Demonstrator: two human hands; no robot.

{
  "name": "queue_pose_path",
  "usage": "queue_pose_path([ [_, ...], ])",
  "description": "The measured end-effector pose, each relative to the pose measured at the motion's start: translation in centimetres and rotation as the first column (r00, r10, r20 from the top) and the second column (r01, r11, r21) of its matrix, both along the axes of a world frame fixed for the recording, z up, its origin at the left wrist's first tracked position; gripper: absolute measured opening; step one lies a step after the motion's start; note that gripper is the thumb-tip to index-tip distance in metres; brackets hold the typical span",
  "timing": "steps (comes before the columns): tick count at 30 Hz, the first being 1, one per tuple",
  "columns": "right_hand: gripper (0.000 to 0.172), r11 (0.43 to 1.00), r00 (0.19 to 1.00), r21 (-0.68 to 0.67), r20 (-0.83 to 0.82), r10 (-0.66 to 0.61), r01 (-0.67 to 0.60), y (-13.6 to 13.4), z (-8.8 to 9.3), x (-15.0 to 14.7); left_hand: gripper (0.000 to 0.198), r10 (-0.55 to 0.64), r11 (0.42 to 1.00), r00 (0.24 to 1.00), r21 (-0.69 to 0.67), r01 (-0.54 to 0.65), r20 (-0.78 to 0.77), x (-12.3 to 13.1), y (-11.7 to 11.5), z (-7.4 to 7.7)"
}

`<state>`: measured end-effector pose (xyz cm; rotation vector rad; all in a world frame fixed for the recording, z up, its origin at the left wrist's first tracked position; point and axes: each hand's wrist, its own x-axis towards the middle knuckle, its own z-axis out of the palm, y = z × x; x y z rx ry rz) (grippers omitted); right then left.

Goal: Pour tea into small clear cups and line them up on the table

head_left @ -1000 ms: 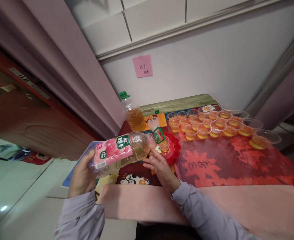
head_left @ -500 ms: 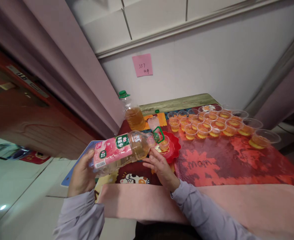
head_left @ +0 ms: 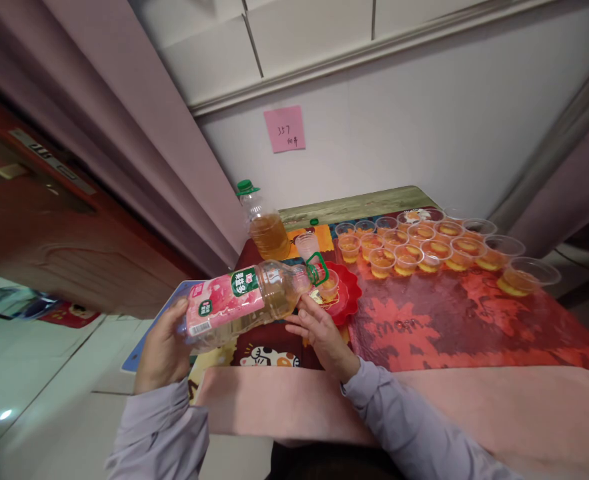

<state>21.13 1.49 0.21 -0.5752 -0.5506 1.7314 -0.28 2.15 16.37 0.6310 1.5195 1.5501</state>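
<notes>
My left hand (head_left: 163, 350) grips the base of a large plastic bottle (head_left: 247, 300) with a pink label and amber liquid, tipped almost level. Its mouth, with a green ring handle, hangs over a small clear cup (head_left: 329, 285) that stands on a red plate (head_left: 350, 293). My right hand (head_left: 319, 332) lies under the bottle's neck, fingers curled against it, just in front of the plate. The cup holds some amber liquid.
A second bottle (head_left: 265, 228) with a green cap stands upright behind, beside an empty clear cup (head_left: 307, 245). Several filled cups (head_left: 408, 257) sit in rows at the right on the red patterned tablecloth (head_left: 449, 320). A door stands at the left, a wall behind.
Almost nothing differs: the bottle stays tipped over the cup and both hands keep their places; the view has shifted slightly.
</notes>
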Motion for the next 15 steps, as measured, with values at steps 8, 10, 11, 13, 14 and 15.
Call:
queue_pose_path([
  [8,0.072,1.0,1.0,0.008,0.009,0.008,-0.008,0.07,-0.03,0.07,0.046,0.001,1.0,0.999,-0.002,-0.001,0.034,-0.21,0.14,-0.18],
  [10,0.072,1.0,1.0,0.01,0.006,0.012,-0.012,0.09,-0.03,0.08,0.048,-0.005,1.0,0.999,0.008,0.005,0.035,-0.39,0.19,-0.31],
  [11,0.072,1.0,1.0,0.01,0.004,0.013,-0.013,0.1,-0.04,0.08,0.047,-0.009,1.0,0.999,0.011,0.009,0.035,-0.48,0.21,-0.38],
  [13,0.07,1.0,1.0,0.007,0.003,0.016,-0.016,0.11,-0.02,0.08,0.047,-0.02,1.0,0.999,0.012,0.02,0.04,-0.65,0.23,-0.51],
  [14,0.07,1.0,1.0,0.004,0.002,0.017,-0.017,0.1,0.0,0.09,0.047,-0.022,1.0,0.999,0.013,0.021,0.041,-0.72,0.24,-0.58],
  [15,0.071,1.0,1.0,0.0,0.003,0.018,-0.018,0.09,0.03,0.11,0.047,-0.024,1.0,0.999,0.013,0.023,0.042,-0.79,0.25,-0.64],
])
